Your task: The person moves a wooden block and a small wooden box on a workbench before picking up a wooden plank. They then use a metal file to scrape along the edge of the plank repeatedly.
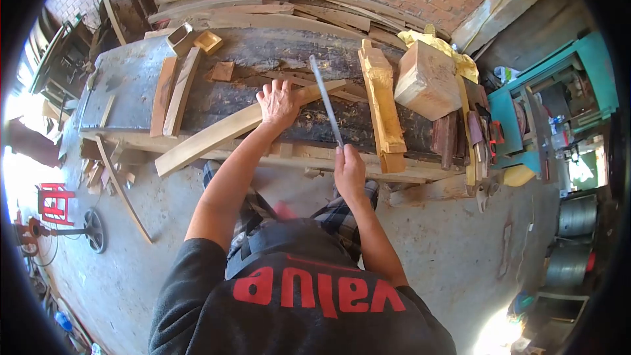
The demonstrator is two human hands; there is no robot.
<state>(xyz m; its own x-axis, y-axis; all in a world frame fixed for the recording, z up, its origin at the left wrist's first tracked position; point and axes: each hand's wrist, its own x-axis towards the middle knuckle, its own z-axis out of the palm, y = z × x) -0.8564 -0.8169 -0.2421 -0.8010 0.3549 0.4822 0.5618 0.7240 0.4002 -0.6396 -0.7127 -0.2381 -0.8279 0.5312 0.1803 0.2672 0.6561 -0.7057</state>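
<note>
My left hand [279,105] presses down on a long, slightly curved wooden piece [213,138], its fingers spread over the wood. The piece lies slantwise on the dark, worn workbench [230,108], and its near left end sticks out past the front edge. My right hand [350,169] is closed round the near end of a long, thin grey metal tool [325,100], perhaps a file. The tool points up and away, crossing over or beside the far right end of the wooden piece; contact cannot be made out.
Two short boards [181,95] lie left on the bench, near a small wooden box [208,41]. A carved yellowish beam [381,102] and a large wood block [428,80] stand right. Hand tools [490,135] crowd the right end; stacked planks [263,10] lie behind.
</note>
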